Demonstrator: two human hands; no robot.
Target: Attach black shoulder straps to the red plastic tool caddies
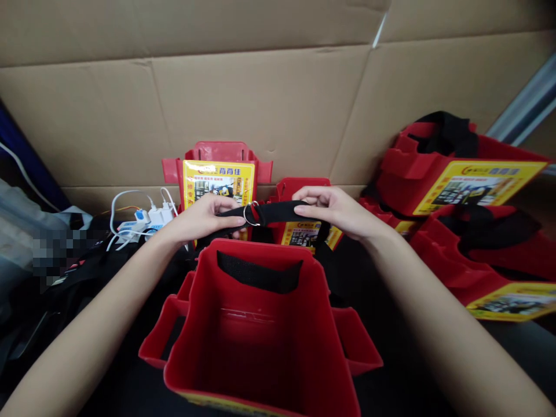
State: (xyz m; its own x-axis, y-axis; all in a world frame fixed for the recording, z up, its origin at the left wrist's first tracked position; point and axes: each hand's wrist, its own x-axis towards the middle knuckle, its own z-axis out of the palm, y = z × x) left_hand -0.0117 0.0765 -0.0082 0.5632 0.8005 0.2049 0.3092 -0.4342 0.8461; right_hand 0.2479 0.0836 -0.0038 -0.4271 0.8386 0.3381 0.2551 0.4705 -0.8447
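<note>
A black strap (280, 212) is stretched between my two hands above the back rim of a red plastic box. My left hand (206, 217) pinches one part of it, close to a metal ring (251, 214) through which the strap runs. With thumb and fingers my right hand (332, 209) grips the strap further right. The red plastic box (269, 324) sits in front of me, its open top towards me, with a small side pocket on either side. A black band (260, 277) crosses the inside of its back wall.
Behind stand more red boxes (223, 152) with yellow labels. At right, others (460, 255) are stacked with black straps in them. White chargers and a power strip (134, 229) lie at left. A cardboard wall (260, 110) closes off the back.
</note>
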